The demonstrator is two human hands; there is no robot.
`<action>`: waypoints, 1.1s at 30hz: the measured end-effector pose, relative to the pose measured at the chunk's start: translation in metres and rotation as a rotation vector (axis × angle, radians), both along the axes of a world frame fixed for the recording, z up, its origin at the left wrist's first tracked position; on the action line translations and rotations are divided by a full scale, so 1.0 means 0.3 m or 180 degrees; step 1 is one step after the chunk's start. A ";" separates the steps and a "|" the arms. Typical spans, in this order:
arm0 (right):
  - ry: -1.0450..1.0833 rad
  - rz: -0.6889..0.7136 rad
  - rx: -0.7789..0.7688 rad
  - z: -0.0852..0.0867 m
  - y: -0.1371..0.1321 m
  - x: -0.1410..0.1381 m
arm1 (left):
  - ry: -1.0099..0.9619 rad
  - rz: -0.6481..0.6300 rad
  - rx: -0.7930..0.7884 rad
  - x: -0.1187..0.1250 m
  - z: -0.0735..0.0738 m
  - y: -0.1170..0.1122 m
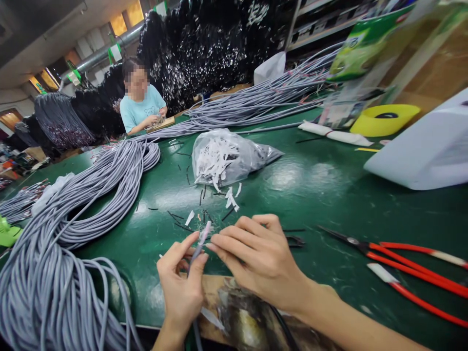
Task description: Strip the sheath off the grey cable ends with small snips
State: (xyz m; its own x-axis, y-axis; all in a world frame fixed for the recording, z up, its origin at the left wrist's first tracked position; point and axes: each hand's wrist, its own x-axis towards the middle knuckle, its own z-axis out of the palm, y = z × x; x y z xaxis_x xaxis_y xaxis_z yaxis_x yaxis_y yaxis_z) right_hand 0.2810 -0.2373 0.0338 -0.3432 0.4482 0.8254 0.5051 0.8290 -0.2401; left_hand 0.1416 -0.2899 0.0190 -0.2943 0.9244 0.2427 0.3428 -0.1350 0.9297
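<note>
The left hand (181, 282) points upward, its index (189, 241) and thumb (198, 268) brought towards each other in a pinch, the other fingers curled in behind. The left wrist (172, 326) rises from the lower edge, bare. The right hand (259, 263) reaches across with its back uppermost, knuckles bent, fingers (237, 239) aimed at the left fingertips and near them; whether its own tips meet is hard to tell. The bare right forearm (347, 312) slants in from the lower right

Slim, round, grey plastic-sheathed cable (195, 255) here, pinched in the left hand (183, 285), tilting up and slightly rightward, pale pinkish-white end topmost, lower length running down beneath the hand!
</note>
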 end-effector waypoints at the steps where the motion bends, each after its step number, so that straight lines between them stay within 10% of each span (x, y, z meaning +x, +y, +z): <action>1: 0.0110 0.0156 -0.0188 -0.002 0.002 -0.004 | 0.0037 -0.0041 -0.0007 -0.001 0.000 0.000; 6: 0.0732 0.1107 -0.1490 0.007 0.005 -0.013 | 0.0040 -0.0112 -0.0072 0.006 0.007 0.003; 10: 0.1720 0.0909 -0.2255 0.024 0.005 0.000 | 0.0019 0.0143 -0.0032 0.011 0.006 0.004; 19: 0.0572 0.0445 -0.1214 -0.025 -0.008 -0.037 | 0.0477 -0.0030 0.0138 0.009 -0.015 -0.004; 33: 0.1470 0.0910 -0.3396 -0.050 0.040 -0.059 | -0.1838 -0.0892 0.0102 0.005 0.001 0.007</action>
State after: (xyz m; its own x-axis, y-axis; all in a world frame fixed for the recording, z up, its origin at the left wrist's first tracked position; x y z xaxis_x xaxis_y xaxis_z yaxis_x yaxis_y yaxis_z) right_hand 0.2633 -0.2252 0.0188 -0.3109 0.9377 0.1550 0.0201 0.1696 -0.9853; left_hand 0.1432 -0.2878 0.0193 -0.1344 0.9801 0.1462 -0.2641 -0.1776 0.9480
